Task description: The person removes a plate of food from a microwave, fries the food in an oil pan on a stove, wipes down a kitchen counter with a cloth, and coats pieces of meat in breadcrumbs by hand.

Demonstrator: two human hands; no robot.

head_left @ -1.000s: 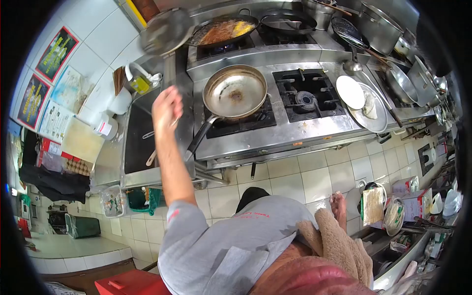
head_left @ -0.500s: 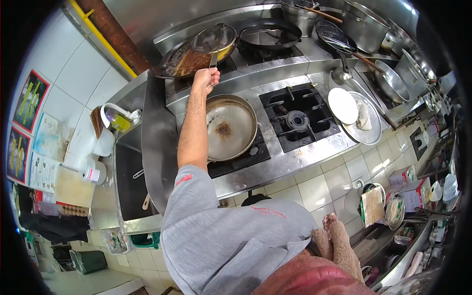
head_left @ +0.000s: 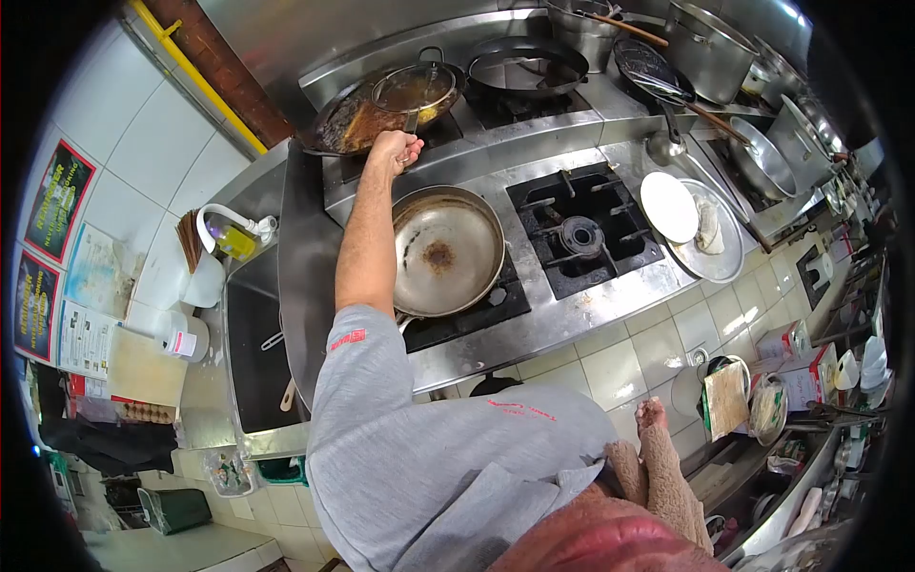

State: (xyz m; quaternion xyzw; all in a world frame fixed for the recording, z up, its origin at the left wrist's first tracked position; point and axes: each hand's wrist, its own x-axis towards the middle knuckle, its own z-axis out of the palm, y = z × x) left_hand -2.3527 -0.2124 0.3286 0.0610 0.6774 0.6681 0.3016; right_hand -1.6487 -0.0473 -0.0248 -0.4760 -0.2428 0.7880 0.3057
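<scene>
In the head view my left hand is closed round the handle of a round mesh strainer. The strainer sits over the right side of a wide dark pan, which holds brown food and dark oil. Just below my left forearm's reach, a worn frying pan lies on the front burner, its handle partly hidden near my sleeve. At the lower right, my right hand seems closed on a fluffy brown cloth. Most of that hand is covered by the cloth.
An unlit-looking burner lies right of the frying pan. Beyond it are a white plate and a metal tray. A black pan and a tall pot stand behind. A sink is on the left.
The strainer has come down lower and nearer the food in the dark pan, with my left hand shifted slightly left and down. My right hand has risen slightly with the brown cloth.
</scene>
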